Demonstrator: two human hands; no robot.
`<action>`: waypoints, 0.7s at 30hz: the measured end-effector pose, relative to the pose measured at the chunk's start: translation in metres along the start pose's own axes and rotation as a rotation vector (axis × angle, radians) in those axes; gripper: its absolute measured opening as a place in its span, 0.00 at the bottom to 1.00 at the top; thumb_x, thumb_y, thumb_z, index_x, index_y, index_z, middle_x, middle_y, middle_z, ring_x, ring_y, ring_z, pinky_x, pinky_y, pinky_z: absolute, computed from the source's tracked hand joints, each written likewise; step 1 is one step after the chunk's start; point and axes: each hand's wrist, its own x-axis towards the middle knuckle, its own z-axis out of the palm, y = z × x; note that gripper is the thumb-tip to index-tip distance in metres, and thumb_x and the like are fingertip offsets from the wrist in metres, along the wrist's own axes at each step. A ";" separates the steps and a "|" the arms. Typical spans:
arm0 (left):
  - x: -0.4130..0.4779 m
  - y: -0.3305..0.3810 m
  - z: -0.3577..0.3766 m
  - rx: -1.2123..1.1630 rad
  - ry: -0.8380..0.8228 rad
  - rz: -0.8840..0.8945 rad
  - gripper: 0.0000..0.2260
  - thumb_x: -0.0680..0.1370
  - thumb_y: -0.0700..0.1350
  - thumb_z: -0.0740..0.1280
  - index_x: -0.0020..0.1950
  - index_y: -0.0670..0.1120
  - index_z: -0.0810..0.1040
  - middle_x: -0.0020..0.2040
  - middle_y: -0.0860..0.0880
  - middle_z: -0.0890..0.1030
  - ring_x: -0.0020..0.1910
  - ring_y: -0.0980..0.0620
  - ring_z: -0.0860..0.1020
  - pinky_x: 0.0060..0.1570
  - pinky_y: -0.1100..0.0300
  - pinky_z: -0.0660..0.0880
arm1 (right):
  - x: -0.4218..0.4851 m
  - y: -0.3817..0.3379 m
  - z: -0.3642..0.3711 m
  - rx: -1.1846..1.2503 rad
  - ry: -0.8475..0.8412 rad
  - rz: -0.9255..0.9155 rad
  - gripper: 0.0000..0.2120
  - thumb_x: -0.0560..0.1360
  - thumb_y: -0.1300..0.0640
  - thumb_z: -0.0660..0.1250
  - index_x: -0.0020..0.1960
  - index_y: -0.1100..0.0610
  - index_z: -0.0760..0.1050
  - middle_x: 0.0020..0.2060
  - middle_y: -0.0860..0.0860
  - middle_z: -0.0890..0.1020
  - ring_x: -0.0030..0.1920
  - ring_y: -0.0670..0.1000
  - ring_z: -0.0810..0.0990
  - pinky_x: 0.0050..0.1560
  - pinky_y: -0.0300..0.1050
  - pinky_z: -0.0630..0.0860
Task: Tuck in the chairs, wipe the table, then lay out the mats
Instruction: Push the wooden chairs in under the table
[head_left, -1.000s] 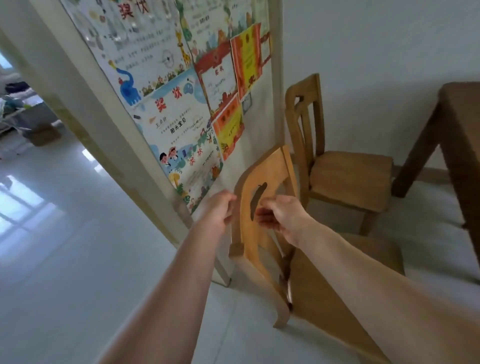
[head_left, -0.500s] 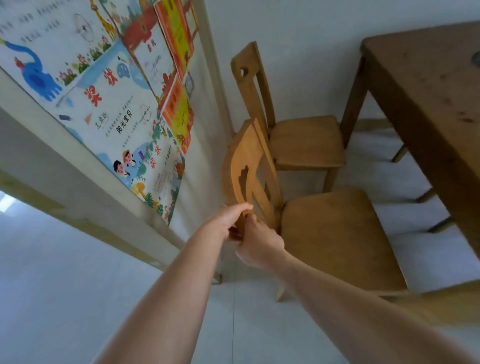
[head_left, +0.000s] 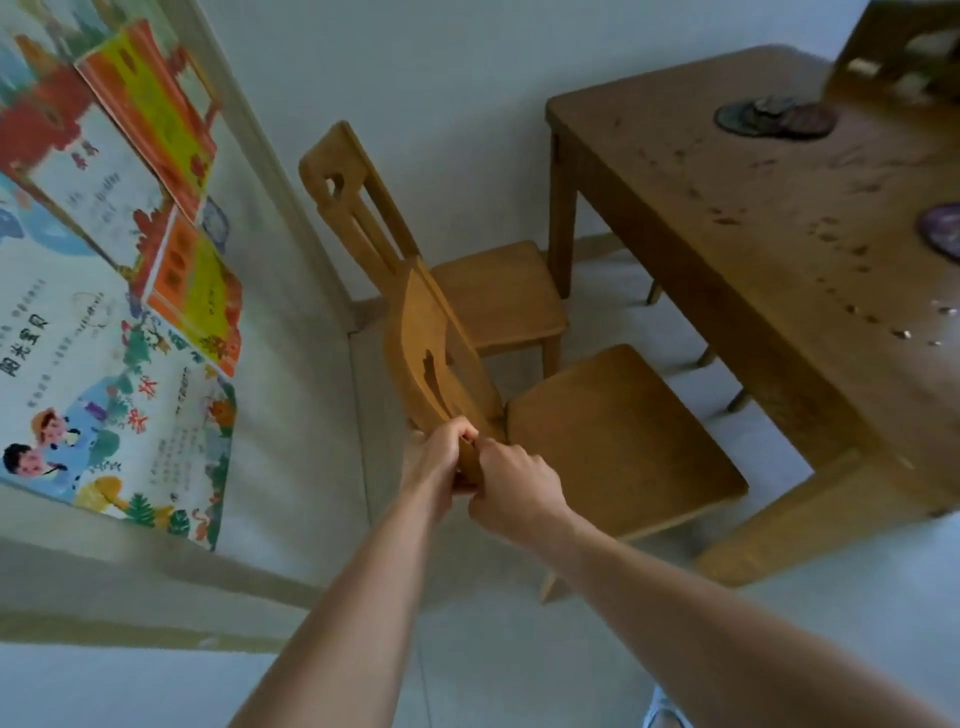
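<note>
While our two bare forearms stretch forward from the near edge of the view, both hands meet on the near chair (head_left: 623, 436), right at the near end of its curved backrest. Our left hand (head_left: 436, 457) wraps that end from the left, wall side, fingers curled over the wood. Our right hand (head_left: 511, 488) clenches the same rail from the right, seat side, knuckles up, so close that the two hands touch. Neither hand holds anything else.

We see this chair standing on the pale floor (head_left: 519, 649), its seat pointing right toward the table (head_left: 727, 218). A strip of floor shows between seat and table, and the seat's front corner is near the table's near leg.

Just beyond, a second wooden chair (head_left: 498, 296) stands in the same way, its tall slatted back near the wall corner and its seat close to the table's far leg.

On the right, the brown tabletop is speckled with dark marks and a few pale crumbs (head_left: 904, 332). We make out a dark round mat (head_left: 774, 118) lying on its far part and a purplish mat (head_left: 943, 228) cut off by the right edge. At the far right, a third chair (head_left: 898, 47) shows its back beyond the table.

On the left wall hang colourful posters (head_left: 104, 312).
</note>
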 end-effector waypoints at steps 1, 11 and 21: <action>-0.001 0.002 0.013 -0.002 -0.009 0.007 0.04 0.68 0.38 0.68 0.41 0.42 0.76 0.31 0.44 0.77 0.30 0.46 0.77 0.23 0.59 0.74 | 0.002 0.010 -0.007 -0.005 0.013 0.013 0.15 0.74 0.61 0.64 0.60 0.56 0.73 0.47 0.51 0.80 0.47 0.55 0.80 0.41 0.44 0.72; -0.006 0.019 0.136 0.091 -0.176 -0.011 0.14 0.71 0.41 0.69 0.54 0.35 0.79 0.40 0.39 0.81 0.33 0.46 0.80 0.22 0.59 0.75 | 0.017 0.111 -0.074 -0.027 0.161 0.135 0.10 0.73 0.60 0.66 0.54 0.52 0.76 0.35 0.45 0.73 0.33 0.46 0.71 0.30 0.38 0.65; -0.014 0.020 0.242 0.138 -0.275 -0.025 0.19 0.71 0.43 0.69 0.60 0.37 0.76 0.48 0.37 0.83 0.40 0.43 0.82 0.22 0.59 0.76 | 0.014 0.193 -0.131 -0.039 0.202 0.230 0.10 0.70 0.58 0.66 0.51 0.50 0.76 0.38 0.46 0.77 0.36 0.49 0.74 0.27 0.39 0.64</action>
